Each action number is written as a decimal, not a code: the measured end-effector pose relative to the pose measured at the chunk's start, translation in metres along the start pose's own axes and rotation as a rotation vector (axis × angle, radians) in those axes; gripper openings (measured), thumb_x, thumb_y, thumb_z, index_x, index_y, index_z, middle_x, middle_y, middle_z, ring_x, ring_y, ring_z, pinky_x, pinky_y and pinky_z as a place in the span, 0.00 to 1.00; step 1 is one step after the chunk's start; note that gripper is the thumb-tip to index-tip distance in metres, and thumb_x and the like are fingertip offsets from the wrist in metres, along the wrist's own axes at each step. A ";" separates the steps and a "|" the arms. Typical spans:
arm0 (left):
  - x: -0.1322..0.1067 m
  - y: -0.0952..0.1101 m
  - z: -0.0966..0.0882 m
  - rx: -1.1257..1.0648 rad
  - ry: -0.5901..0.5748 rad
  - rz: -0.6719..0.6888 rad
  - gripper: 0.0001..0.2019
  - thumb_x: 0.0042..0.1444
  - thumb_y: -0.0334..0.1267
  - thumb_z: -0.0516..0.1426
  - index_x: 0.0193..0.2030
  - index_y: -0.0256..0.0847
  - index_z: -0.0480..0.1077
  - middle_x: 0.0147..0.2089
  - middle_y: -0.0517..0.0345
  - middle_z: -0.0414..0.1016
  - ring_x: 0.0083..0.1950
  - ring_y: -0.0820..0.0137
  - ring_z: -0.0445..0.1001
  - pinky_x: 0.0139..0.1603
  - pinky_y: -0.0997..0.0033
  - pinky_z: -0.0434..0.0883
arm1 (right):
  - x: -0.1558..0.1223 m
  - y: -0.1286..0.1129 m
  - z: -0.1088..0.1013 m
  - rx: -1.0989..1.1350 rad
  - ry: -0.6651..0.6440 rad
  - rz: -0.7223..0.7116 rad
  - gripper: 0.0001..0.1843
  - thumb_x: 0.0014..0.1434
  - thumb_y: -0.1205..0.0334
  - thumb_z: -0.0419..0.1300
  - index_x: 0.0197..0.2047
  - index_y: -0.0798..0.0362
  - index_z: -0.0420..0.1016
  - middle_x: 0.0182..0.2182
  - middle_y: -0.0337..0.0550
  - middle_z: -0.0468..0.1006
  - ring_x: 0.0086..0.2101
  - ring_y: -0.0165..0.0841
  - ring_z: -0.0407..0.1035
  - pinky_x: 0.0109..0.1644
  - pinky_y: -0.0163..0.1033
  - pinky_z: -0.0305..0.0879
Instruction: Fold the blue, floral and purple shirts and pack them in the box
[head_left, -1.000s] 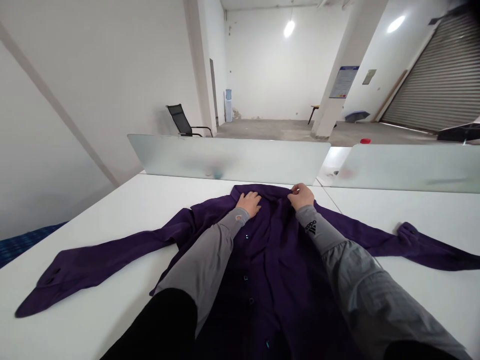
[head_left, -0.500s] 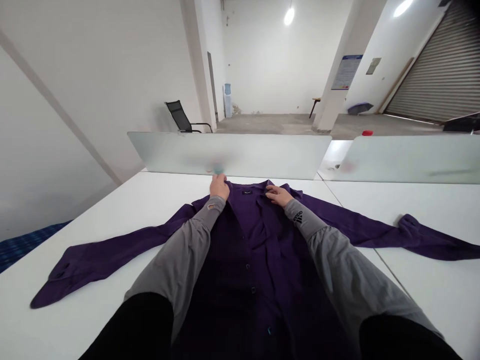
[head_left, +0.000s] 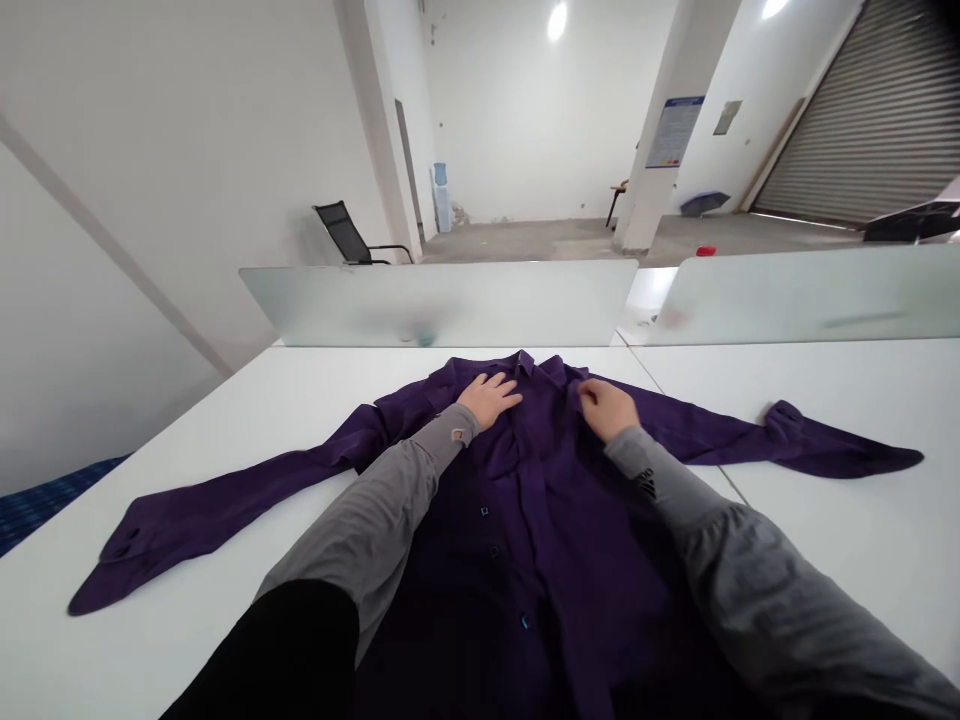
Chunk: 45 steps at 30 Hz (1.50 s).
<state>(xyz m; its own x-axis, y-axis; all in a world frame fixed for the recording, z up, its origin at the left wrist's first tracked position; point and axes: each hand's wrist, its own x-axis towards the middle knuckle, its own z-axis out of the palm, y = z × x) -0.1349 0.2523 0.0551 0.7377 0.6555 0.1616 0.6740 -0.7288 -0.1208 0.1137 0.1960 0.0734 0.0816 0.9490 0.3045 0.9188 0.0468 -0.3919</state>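
A dark purple button-up shirt (head_left: 555, 520) lies face up on the white table, its sleeves stretched out to both sides. My left hand (head_left: 490, 398) rests flat on the upper chest just below the collar, fingers spread. On the other side of the front opening, my right hand (head_left: 607, 408) has its fingers curled and pinched on the shirt's cloth near the shoulder. The fingertips there are partly hidden. Several small buttons run down the middle of the front, and the collar (head_left: 525, 363) points away from me.
Frosted dividers (head_left: 450, 305) stand along the table's (head_left: 225, 600) far edge, with a gap between them. Beyond are a black chair (head_left: 345, 235), a water dispenser (head_left: 442, 200), a pillar (head_left: 660, 150) and a roller shutter (head_left: 847, 120). Blue patterned cloth (head_left: 45, 500) shows at the left.
My left hand has left the collar's left side and now lies flat on the chest. My right hand has shifted outward to the right, and the collar opening has closed over, hiding the neck label.
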 end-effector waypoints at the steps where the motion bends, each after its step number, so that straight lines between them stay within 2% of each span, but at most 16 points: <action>1: 0.000 -0.002 0.004 -0.018 -0.042 -0.033 0.26 0.61 0.24 0.45 0.63 0.48 0.63 0.68 0.53 0.60 0.69 0.59 0.56 0.65 0.53 0.58 | -0.011 0.016 -0.009 -0.107 -0.020 0.050 0.14 0.60 0.65 0.51 0.42 0.55 0.77 0.42 0.49 0.79 0.44 0.40 0.72 0.48 0.40 0.63; 4: 0.001 -0.008 0.015 -0.054 -0.084 -0.090 0.29 0.57 0.21 0.46 0.64 0.44 0.62 0.66 0.52 0.63 0.65 0.65 0.63 0.63 0.64 0.63 | -0.043 0.052 -0.025 -0.265 -0.205 0.151 0.16 0.62 0.54 0.53 0.34 0.56 0.77 0.33 0.50 0.79 0.37 0.40 0.73 0.38 0.39 0.61; 6: 0.003 -0.010 0.017 -0.066 -0.095 -0.111 0.31 0.55 0.20 0.46 0.65 0.43 0.60 0.67 0.52 0.62 0.64 0.66 0.64 0.63 0.68 0.63 | -0.057 0.056 -0.022 -0.265 -0.256 0.156 0.19 0.61 0.48 0.54 0.34 0.56 0.76 0.33 0.49 0.79 0.36 0.39 0.73 0.35 0.38 0.59; 10: 0.006 -0.007 0.015 -0.063 -0.116 -0.158 0.31 0.55 0.21 0.46 0.66 0.42 0.60 0.67 0.52 0.61 0.62 0.66 0.68 0.60 0.69 0.66 | -0.067 0.029 -0.005 -0.266 -0.222 0.080 0.12 0.60 0.56 0.57 0.38 0.55 0.75 0.35 0.46 0.79 0.37 0.36 0.73 0.35 0.36 0.57; 13: 0.007 -0.004 0.012 -0.051 -0.139 -0.193 0.30 0.55 0.22 0.47 0.65 0.43 0.61 0.67 0.50 0.60 0.61 0.64 0.69 0.59 0.68 0.67 | -0.072 0.017 -0.010 -0.315 -0.193 0.039 0.10 0.61 0.65 0.52 0.38 0.54 0.75 0.36 0.46 0.79 0.38 0.35 0.73 0.36 0.36 0.56; 18: 0.009 -0.003 0.014 -0.057 -0.157 -0.216 0.32 0.55 0.21 0.48 0.66 0.46 0.60 0.66 0.50 0.61 0.63 0.64 0.66 0.62 0.67 0.65 | -0.099 0.061 -0.057 -0.503 0.043 0.161 0.12 0.63 0.64 0.48 0.40 0.55 0.72 0.36 0.50 0.78 0.34 0.38 0.72 0.31 0.39 0.53; 22: 0.012 0.000 0.017 -0.078 -0.141 -0.225 0.33 0.54 0.21 0.48 0.66 0.47 0.59 0.66 0.49 0.61 0.63 0.62 0.66 0.63 0.62 0.64 | -0.115 0.096 -0.077 -0.488 0.051 0.213 0.12 0.62 0.61 0.50 0.42 0.54 0.72 0.36 0.50 0.77 0.33 0.40 0.72 0.32 0.40 0.57; 24: 0.012 0.004 0.016 -0.091 -0.122 -0.234 0.33 0.54 0.21 0.48 0.66 0.47 0.59 0.67 0.48 0.60 0.63 0.62 0.65 0.62 0.61 0.64 | -0.121 0.094 -0.077 -0.430 0.040 0.186 0.13 0.61 0.59 0.52 0.45 0.54 0.72 0.39 0.52 0.76 0.34 0.40 0.72 0.34 0.40 0.60; 27: 0.008 0.012 0.012 -0.106 -0.069 -0.265 0.31 0.56 0.22 0.48 0.67 0.43 0.57 0.70 0.47 0.56 0.66 0.63 0.61 0.64 0.62 0.63 | -0.137 0.069 -0.076 -0.252 0.100 0.072 0.13 0.60 0.56 0.53 0.45 0.51 0.71 0.41 0.51 0.75 0.35 0.40 0.71 0.36 0.42 0.63; 30: -0.006 0.018 0.009 -0.106 -0.005 -0.332 0.25 0.63 0.30 0.46 0.67 0.41 0.57 0.70 0.47 0.54 0.69 0.61 0.55 0.67 0.57 0.58 | -0.171 0.028 -0.075 0.078 -0.119 -0.124 0.11 0.61 0.52 0.53 0.37 0.48 0.72 0.32 0.44 0.76 0.31 0.36 0.70 0.37 0.40 0.65; 33: -0.030 0.014 0.007 -0.097 0.015 -0.452 0.21 0.66 0.41 0.45 0.64 0.44 0.60 0.70 0.47 0.54 0.71 0.51 0.49 0.66 0.38 0.52 | -0.217 -0.009 -0.069 0.337 -0.450 -0.296 0.12 0.60 0.51 0.57 0.39 0.49 0.74 0.33 0.43 0.76 0.33 0.34 0.70 0.38 0.38 0.65; 35: -0.045 0.005 0.007 -0.112 -0.011 -0.533 0.20 0.65 0.46 0.46 0.61 0.46 0.63 0.68 0.46 0.57 0.69 0.45 0.51 0.61 0.29 0.54 | -0.246 -0.024 -0.066 0.424 -0.602 -0.426 0.13 0.58 0.52 0.60 0.41 0.51 0.76 0.36 0.45 0.77 0.37 0.35 0.70 0.42 0.38 0.66; 37: -0.056 -0.005 0.006 -0.143 -0.043 -0.577 0.20 0.64 0.49 0.48 0.60 0.49 0.65 0.65 0.47 0.63 0.66 0.45 0.58 0.56 0.30 0.60 | -0.264 -0.032 -0.068 0.492 -0.789 -0.574 0.12 0.58 0.53 0.60 0.39 0.51 0.78 0.34 0.44 0.78 0.37 0.34 0.70 0.42 0.38 0.65; 39: -0.059 -0.012 0.003 -0.169 -0.039 -0.593 0.20 0.63 0.49 0.50 0.59 0.49 0.65 0.62 0.49 0.67 0.62 0.48 0.64 0.55 0.36 0.65 | -0.263 -0.033 -0.075 0.534 -0.965 -0.658 0.12 0.60 0.55 0.58 0.39 0.51 0.80 0.31 0.42 0.78 0.33 0.31 0.71 0.39 0.35 0.65; 41: -0.058 -0.016 -0.002 -0.179 0.016 -0.622 0.19 0.64 0.44 0.49 0.59 0.44 0.64 0.60 0.46 0.68 0.59 0.53 0.69 0.57 0.45 0.66 | -0.236 -0.030 -0.082 0.523 -0.958 -0.639 0.13 0.61 0.57 0.56 0.41 0.51 0.80 0.33 0.42 0.79 0.33 0.30 0.72 0.37 0.33 0.66; 45: -0.053 -0.029 -0.010 -0.186 0.178 -0.729 0.19 0.65 0.32 0.41 0.59 0.36 0.63 0.60 0.40 0.65 0.59 0.61 0.69 0.60 0.59 0.65 | -0.125 -0.015 -0.071 0.406 -0.421 -0.279 0.16 0.61 0.61 0.51 0.46 0.55 0.76 0.33 0.44 0.79 0.29 0.30 0.72 0.37 0.34 0.68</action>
<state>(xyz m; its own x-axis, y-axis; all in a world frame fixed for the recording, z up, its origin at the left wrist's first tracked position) -0.1941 0.2361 0.0599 0.0822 0.9521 0.2945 0.9579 -0.1571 0.2404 0.1177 0.0544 0.1030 -0.3737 0.9212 0.1085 0.6576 0.3456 -0.6695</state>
